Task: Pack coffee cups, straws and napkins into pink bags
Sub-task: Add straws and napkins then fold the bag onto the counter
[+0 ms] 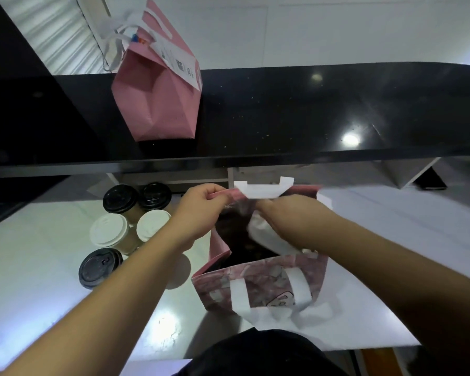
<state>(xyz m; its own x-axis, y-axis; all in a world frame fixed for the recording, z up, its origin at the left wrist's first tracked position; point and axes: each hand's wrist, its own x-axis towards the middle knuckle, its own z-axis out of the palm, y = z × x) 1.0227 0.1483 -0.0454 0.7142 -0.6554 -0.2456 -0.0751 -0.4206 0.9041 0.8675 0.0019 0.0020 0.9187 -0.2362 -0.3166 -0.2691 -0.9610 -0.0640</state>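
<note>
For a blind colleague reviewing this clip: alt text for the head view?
Both hands, left hand and right hand, grip the far rim of an open pink bag on a white counter. Five lidded coffee cups stand to its left.

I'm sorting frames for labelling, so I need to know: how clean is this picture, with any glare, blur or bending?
Head view: wide-angle bending curves the black counter edge; bright lamp glare sits on it and on the white table; the left hand and right hand at the open pink bag are slightly motion-blurred; the bag's inside is dark.
</note>
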